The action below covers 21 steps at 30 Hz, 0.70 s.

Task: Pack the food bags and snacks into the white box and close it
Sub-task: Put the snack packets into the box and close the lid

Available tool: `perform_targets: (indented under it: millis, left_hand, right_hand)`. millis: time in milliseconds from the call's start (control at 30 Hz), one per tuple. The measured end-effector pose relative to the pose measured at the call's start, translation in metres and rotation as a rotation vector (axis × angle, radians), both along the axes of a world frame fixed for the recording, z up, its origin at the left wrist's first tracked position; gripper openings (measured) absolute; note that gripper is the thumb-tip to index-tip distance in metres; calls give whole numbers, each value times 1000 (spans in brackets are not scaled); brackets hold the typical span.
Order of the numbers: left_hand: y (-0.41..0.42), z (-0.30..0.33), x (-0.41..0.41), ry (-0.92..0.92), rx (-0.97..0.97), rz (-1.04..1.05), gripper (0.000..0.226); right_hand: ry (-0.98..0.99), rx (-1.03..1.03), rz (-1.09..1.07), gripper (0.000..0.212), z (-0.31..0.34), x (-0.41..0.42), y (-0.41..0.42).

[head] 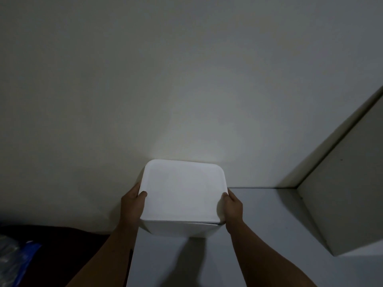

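A white box (182, 195) with rounded corners and its lid on sits against the wall on a pale grey surface (269, 220). My left hand (132, 201) grips the lid's left edge, thumb on top. On the opposite side, my right hand (232, 206) holds the right edge, fingers curled down the side. The lid covers the box, so its contents are hidden. A thin dark gap shows under the lid at the front right corner.
A white wall (186, 79) rises right behind the box. A pale cabinet or panel (342, 193) stands at the right. At the lower left lie a dark surface (51, 245) and a clear and blue plastic bag (16, 257).
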<state>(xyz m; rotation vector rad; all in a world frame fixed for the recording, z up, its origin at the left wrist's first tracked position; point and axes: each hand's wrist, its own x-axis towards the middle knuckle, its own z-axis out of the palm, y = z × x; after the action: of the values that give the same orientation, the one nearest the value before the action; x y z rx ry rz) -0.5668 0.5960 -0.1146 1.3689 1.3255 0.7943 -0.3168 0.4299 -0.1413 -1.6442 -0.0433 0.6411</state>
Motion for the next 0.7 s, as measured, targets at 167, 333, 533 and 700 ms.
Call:
perform_targets:
  millis: [167, 333, 533, 700]
  left_hand:
    - [3, -5, 2, 93, 46, 14, 43]
    - [11, -13, 2, 146, 41, -3, 38]
    - [18, -22, 3, 224, 43, -41, 39]
    - [7, -25, 6, 334, 122, -51, 40]
  right_hand:
    - [-59, -21, -1, 36, -5, -7, -2]
    - [-127, -69, -30, 32, -14, -12, -3]
    - [-165, -127, -7, 32, -18, -12, -7]
    - [-361, -197, 48, 33, -20, -26, -13]
